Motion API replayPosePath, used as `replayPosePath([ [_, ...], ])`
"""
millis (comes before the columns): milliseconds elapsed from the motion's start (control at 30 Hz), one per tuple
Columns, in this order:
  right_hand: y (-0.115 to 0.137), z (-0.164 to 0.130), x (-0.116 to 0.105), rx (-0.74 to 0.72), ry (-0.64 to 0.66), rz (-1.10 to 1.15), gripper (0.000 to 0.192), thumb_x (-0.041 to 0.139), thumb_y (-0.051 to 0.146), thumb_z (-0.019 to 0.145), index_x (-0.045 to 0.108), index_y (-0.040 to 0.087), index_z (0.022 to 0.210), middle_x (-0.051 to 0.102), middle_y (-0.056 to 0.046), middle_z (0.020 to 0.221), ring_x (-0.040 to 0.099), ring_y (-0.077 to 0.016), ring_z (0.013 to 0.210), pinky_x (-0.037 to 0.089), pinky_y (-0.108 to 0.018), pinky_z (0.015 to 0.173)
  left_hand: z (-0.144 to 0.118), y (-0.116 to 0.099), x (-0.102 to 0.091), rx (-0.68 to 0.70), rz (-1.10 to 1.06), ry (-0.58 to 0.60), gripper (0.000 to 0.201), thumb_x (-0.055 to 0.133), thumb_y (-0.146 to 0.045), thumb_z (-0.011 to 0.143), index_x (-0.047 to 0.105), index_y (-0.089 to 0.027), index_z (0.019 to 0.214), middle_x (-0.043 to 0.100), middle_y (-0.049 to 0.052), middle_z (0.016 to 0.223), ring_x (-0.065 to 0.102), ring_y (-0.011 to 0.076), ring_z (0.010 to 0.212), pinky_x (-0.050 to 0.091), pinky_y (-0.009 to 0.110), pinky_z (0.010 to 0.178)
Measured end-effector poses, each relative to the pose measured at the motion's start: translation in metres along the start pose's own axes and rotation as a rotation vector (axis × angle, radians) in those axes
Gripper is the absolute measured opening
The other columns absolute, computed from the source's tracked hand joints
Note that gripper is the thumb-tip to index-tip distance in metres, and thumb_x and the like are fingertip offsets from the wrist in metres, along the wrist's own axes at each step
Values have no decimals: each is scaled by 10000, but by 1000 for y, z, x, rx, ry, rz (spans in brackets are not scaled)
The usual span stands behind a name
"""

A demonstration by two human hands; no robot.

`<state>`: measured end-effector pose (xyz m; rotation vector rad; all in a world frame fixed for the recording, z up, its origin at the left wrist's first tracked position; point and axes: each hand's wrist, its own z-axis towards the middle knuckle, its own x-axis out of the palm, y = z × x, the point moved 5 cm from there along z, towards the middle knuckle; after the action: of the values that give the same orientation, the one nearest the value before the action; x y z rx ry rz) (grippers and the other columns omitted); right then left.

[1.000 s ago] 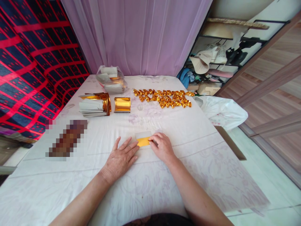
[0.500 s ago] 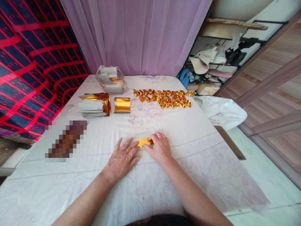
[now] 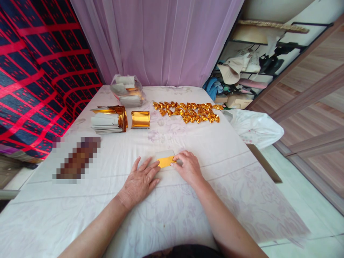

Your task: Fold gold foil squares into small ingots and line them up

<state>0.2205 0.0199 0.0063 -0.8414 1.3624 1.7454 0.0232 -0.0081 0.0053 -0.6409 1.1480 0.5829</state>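
We have a small sheet of paper (image 3: 165,159) lying flat on the cloth-covered surface (image 3: 215,150), right between our two hands and just ahead of them. Its near part is folded up so the gold face shows, while a white strip remains at twelve o'clock. The paper's long axis runs from nine o'clock to three o'clock, slightly tilted, across our line of sight. Our left hand (image 3: 139,179) lies flat and open, fingers spread, with its fingertips pressing the nine o'clock end of the gold flap; it grasps nothing. Our right hand (image 3: 188,166) sits at the three o'clock end, its grip narrow, thumb and forefinger pinched on the edge of the fold. So the paper lies at about one o'clock from the left hand and ten o'clock from the right, and the right hand is the nearer, being directly on the crease. Farther off at twelve o'clock we see a cluster of folded gold pieces (image 3: 188,111), and at eleven o'clock a stack of gold sheets (image 3: 109,119), a single curled gold sheet (image 3: 140,119) and a clear bag of paper (image 3: 127,90), all well apart from our hands.
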Motion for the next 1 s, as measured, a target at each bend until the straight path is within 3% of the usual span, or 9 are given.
replayPosePath([
  [233, -12, 3, -2, -54, 2, 118, 92, 692, 141, 732, 672, 231, 728, 651, 1, 829, 598, -167, 814, 437, -296, 765, 0, 0, 0, 23, 18, 16, 341, 425, -421, 973, 588, -243, 1214, 583, 11, 1364, 423, 260, 1349, 89, 516, 1180],
  [467, -19, 2, -4, -104, -18, 192, 198, 545, 66, 768, 666, 221, 797, 679, -14, 849, 617, -170, 849, 460, -295, 781, 1, 0, 0, 17, 19, 11, 339, 434, -418, 970, 593, -240, 1210, 580, 30, 1366, 410, 256, 1359, 98, 524, 1181],
  [600, -12, -5, -8, -116, -100, 135, 184, 509, 133, 837, 665, 220, 880, 697, -26, 877, 619, -181, 862, 464, -306, 799, 1, 0, 1, 18, 16, -4, 341, 435, -433, 967, 597, -232, 1190, 528, 34, 1421, 394, 263, 1370, 110, 526, 1177],
  [800, 8, -10, -5, -176, -81, -63, 137, 547, 196, 873, 666, 216, 939, 697, -49, 927, 601, -206, 888, 447, -341, 832, 0, 1, 1, 19, -9, -25, 349, 460, -434, 955, 590, -231, 1207, 561, 33, 1387, 403, 257, 1361, 111, 512, 1181],
  [1000, 10, -4, 2, -215, -84, -41, 163, 540, 152, 880, 677, 220, 937, 692, -45, 967, 592, -206, 923, 452, -346, 851, 2, 1, -4, -8, -30, -20, 378, 481, -420, 940, 585, -229, 1250, 617, 45, 1316, 450, 271, 1319, 133, 528, 1174],
])
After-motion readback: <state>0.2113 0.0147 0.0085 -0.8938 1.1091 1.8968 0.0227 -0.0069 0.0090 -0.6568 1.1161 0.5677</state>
